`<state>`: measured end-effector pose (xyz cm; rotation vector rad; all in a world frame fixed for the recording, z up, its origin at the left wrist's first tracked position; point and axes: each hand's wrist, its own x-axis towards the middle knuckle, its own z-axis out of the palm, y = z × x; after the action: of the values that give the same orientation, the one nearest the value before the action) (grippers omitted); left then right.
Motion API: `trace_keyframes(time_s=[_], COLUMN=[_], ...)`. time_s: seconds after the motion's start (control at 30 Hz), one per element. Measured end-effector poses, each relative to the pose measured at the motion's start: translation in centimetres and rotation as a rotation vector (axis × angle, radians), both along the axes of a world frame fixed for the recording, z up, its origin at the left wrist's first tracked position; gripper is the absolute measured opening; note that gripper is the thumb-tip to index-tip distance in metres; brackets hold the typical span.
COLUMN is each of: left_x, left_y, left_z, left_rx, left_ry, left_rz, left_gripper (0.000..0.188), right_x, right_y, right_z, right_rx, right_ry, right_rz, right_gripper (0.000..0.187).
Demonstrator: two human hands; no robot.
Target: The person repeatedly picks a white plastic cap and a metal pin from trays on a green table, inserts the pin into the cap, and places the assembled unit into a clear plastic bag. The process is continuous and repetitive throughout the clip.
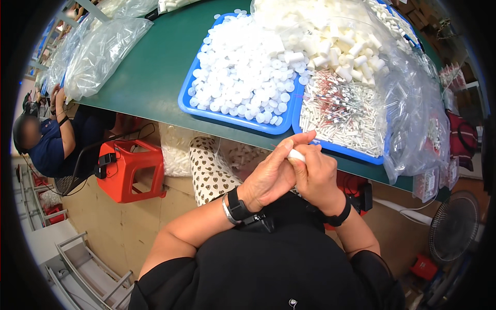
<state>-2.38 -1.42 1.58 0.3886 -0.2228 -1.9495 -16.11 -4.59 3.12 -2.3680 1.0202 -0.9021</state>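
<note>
In front of my body, over the table's near edge, both hands are together around a small white cylindrical piece [295,154]. My right hand [321,178] is closed on it, the thumb along its side. My left hand [267,178] meets it from the left, thumb and fingers pinched at its far end, with one finger reaching across. Whether a second small part sits between the left fingertips is hidden. Just beyond lies a blue tray [297,118] of thin white sticks [343,132] and red-and-green-tipped bits [333,95]. Left of it, another blue tray [184,98] holds white translucent discs [243,72].
Cream-white cylinders [356,49] spill from a clear bag behind the trays. More plastic bags [413,113] crowd the right side of the green table [150,67]. A red stool [129,170] and a seated person [49,139] are at left; a fan [454,227] stands at right.
</note>
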Motion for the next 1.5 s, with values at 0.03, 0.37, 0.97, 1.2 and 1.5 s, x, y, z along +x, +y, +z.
trace_keyframes(time_s=[0.03,0.37,0.97,1.2,1.5], left_x=[-0.1,0.1,0.9,2.8,2.0], left_y=[0.0,0.2,0.5,0.5,2.7], left_z=[0.0,0.4,-0.2,0.2,-2.2], left_rx=[0.029,0.054,-0.003,0.001,0.225], left_ry=[0.0,-0.043,-0.427,-0.406,-0.297], left_rz=[0.011,0.03,0.071,0.047,0.216], left_gripper=[0.056,0.054,0.069,0.067,0.033], right_x=[0.6,0.3,2.5,0.8,3.2], right_y=[0.6,-0.4,0.3,-1.0,1.9], right_z=[-0.2,-0.6,-0.6,-0.2,-2.2], right_rx=[0.026,-0.15,0.621,1.76,0.375], right_ry=[0.008,0.057,-0.332,-0.86,0.346], right_rz=[-0.056,0.036,0.003,0.273,0.127], right_gripper=[0.019,0.027,0.022,0.037,0.03])
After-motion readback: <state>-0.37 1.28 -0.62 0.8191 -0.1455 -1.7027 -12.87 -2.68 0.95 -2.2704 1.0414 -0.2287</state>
